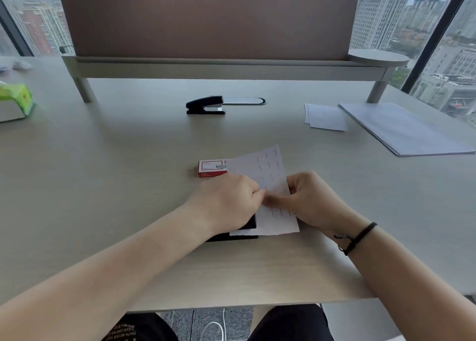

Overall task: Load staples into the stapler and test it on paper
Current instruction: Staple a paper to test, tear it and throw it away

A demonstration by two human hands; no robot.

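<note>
On the desk (103, 160), both hands' grip pinches the paper (270, 181) over a stapler (239, 231).

1. An office, high up in a city building.
2. A pale desk (103, 160) carries a brown divider screen (206, 18) on a raised shelf (231, 68).
3. Stationery lies about: a stapler (205, 105), a staple box (211, 168), paper stacks (404, 129).
4. Floor-height windows (412, 18) show tower blocks outside.
</note>
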